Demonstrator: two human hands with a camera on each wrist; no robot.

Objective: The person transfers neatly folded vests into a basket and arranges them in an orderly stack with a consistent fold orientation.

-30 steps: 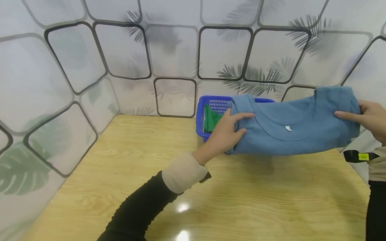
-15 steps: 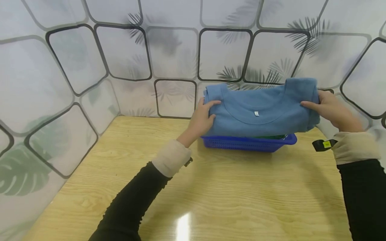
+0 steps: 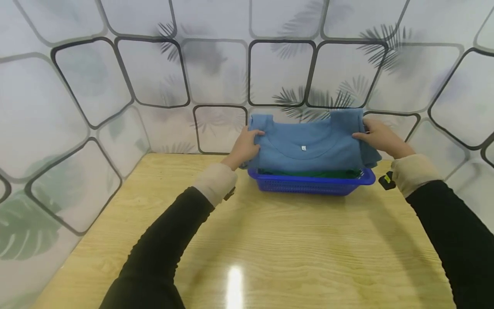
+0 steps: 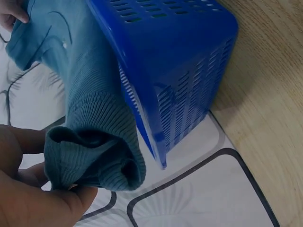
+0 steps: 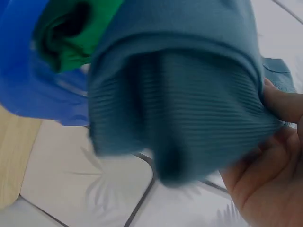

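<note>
A folded blue sweatshirt hangs stretched between both hands, its round neckline and small white label facing the head camera. My left hand pinches its left end; in the left wrist view the ribbed, rolled edge sits between thumb and fingers. At the opposite end my right hand grips the shoulder fold, and a ribbed band droops beside that hand in the right wrist view. Directly below and behind the sweatshirt is a blue plastic basket. Green cloth lies inside it, mostly hidden in the head view.
The basket stands at the back of a light wooden table, close to the patterned wall. More patterned covering borders the table on the left and right. A bright light reflection shows near the front.
Both hands have carried the sweatshirt leftward from the right side until it hangs over the basket. The basket's front and some green cloth now show beneath its lower edge.
</note>
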